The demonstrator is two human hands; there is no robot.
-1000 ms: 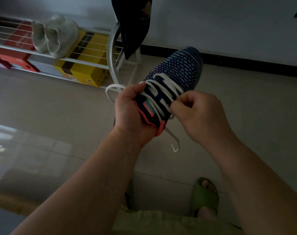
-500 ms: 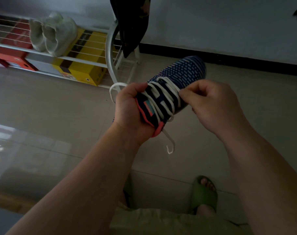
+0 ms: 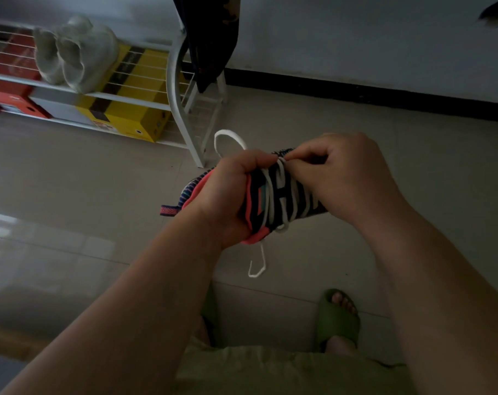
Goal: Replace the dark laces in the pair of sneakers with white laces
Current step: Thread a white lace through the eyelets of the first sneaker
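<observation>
We hold the sneaker (image 3: 273, 201) in the air above the floor (image 3: 99, 195), the white lace (image 3: 282, 195) already crossing its upper eyelets. Our left hand (image 3: 227, 195) grips the collar, fingers curled round it; our right hand (image 3: 344, 178) pinches a lace crossing near the toe end. We judge this to be tightening the rows; next comes drawing slack toward the loose ends. The shoe rack (image 3: 182, 109) stands just beyond, with open floor to our right.

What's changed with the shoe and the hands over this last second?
The right hand moved from the lower crossings up to the top of the white lace, pinching it there. The sneaker turned, its toe now hidden. The left hand still grips the sneaker.
</observation>
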